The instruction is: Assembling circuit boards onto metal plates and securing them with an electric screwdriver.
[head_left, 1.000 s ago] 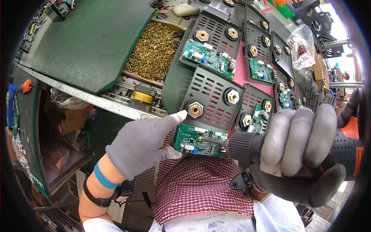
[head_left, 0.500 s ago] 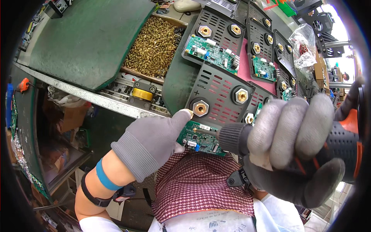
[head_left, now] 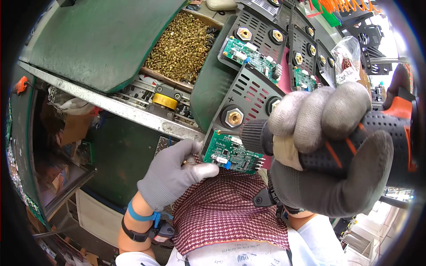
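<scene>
We have our right grip (head_left: pixel 310 124), in a gray glove, wrapped tight around a black and orange power driver (head_left: pixel 337 148). Its round black nose is just over the far right part of the green board (head_left: pixel 235 153). That board lies at the near end of a black plate (head_left: pixel 233 99) with slots, above our checked apron (head_left: pixel 230 213). Our left grip (head_left: pixel 171 170) is curled, with its thumb right by the board's near left corner; we cannot tell if its fingers pinch anything. Past the plate, a box (head_left: pixel 168 80) of small brass bits (head_left: pixel 182 48) sits on the bench (head_left: pixel 95 94).
</scene>
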Available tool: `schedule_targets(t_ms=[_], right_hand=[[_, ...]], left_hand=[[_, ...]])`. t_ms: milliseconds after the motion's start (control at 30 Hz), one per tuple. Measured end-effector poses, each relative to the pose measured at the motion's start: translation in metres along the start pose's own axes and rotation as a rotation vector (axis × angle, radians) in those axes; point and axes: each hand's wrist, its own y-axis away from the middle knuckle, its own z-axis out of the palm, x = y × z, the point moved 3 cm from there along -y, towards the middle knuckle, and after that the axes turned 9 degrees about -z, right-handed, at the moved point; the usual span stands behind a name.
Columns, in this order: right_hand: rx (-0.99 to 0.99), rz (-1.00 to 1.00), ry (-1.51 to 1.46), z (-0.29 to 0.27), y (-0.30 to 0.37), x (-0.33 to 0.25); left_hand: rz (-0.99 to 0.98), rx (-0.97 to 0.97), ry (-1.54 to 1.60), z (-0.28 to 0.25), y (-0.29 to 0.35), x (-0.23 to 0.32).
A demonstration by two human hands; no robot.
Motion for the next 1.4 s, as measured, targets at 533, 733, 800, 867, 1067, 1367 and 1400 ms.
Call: schedule_targets(t_ms=[533, 733, 800, 867, 1067, 1367, 1400], right_hand=[[-0.080, -0.213, 0.109, -0.002, 0.017, 0.010], [-0.146, -0.098, 0.276, 0.007, -0.006, 0.027], [-0.166, -0.044, 0.272, 0.012, -0.009, 0.031], [-0.179, -0.007, 0.263, 0.015, -0.011, 0.033], [-0.185, 0.061, 0.225, 0.015, -0.015, 0.028], [0.128, -0.091, -0.068, -0.014, 0.006, -0.039], [0.130, -0.080, -0.150, -0.014, 0.011, -0.041]], left_hand=[[0.352, 0.102, -0.033, 0.015, -0.004, 0.000], [0.398, 0.149, -0.031, 0.018, -0.006, 0.002], [0.399, 0.146, -0.104, 0.018, -0.008, 0.000], [0.412, 0.131, -0.090, 0.019, -0.009, -0.003], [0.377, 0.128, -0.108, 0.021, -0.008, -0.001], [0.136, 0.140, 0.024, -0.004, 0.010, -0.003], [0.023, 0.112, 0.166, -0.007, 0.013, -0.009]])
